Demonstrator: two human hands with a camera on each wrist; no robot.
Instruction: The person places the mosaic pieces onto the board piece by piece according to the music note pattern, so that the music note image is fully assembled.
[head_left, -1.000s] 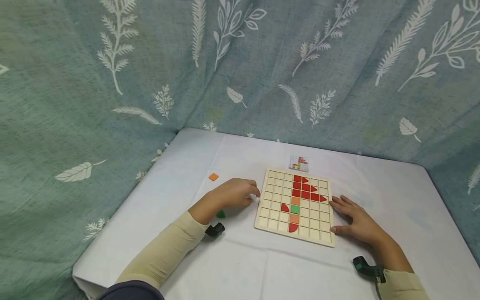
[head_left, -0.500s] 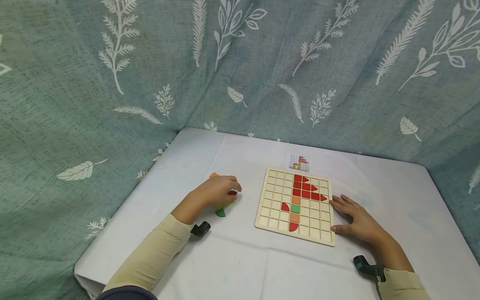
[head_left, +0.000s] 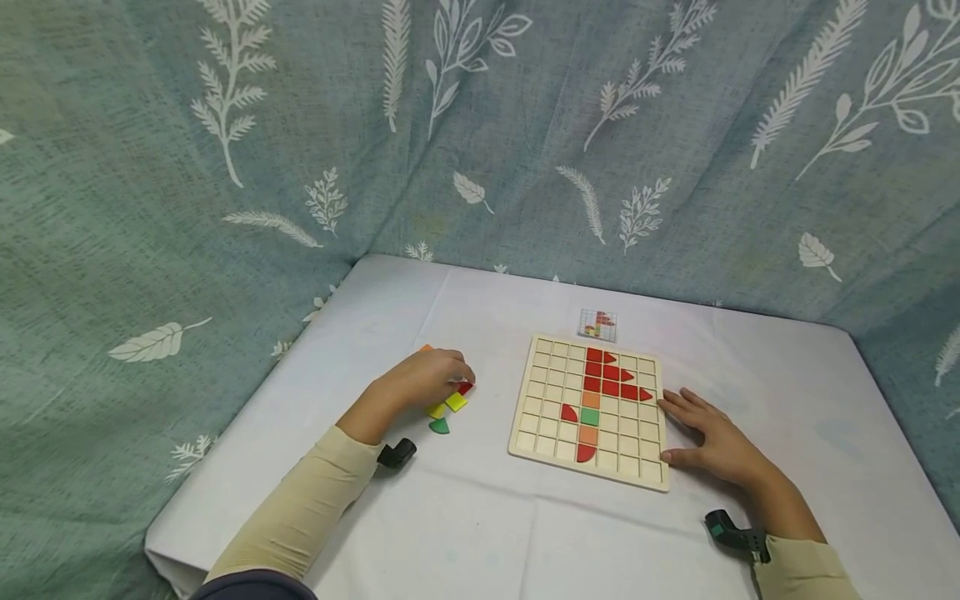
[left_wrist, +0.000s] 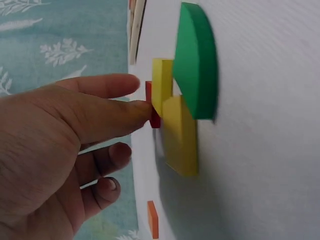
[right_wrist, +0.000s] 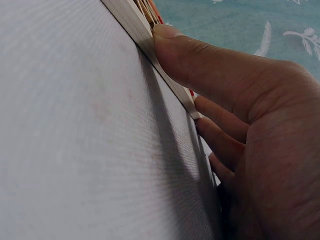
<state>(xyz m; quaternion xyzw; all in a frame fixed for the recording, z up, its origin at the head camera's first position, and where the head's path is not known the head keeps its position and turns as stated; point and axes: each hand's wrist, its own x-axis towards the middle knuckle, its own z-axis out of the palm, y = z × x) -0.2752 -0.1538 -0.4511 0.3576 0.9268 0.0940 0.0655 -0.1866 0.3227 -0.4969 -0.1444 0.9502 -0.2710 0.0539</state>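
Note:
At the left of the table in the head view, my left hand (head_left: 429, 377) has its thumb and index finger at a small red tile (left_wrist: 148, 90); in the left wrist view the thumb overlaps the tile's face. Beside it lie two yellow tiles (head_left: 456, 402), which overlap in the left wrist view, and a green quarter-round tile (head_left: 439, 426). My right hand (head_left: 705, 433) rests with thumb and fingertips against the right edge of a wooden grid board (head_left: 630, 471). Red, orange and green tiles sit in several of its squares.
A small picture card (head_left: 597, 325) with a coloured grid pattern lies just behind the board. An orange tile (left_wrist: 153, 220) is mostly hidden behind the left hand in the head view. A patterned curtain (head_left: 480, 150) hangs behind the white-covered table (head_left: 487, 525).
My left hand has moved left, from beside the board's left edge to the loose tiles, and its fingertips have come down at the red one. My right hand stays at the board.

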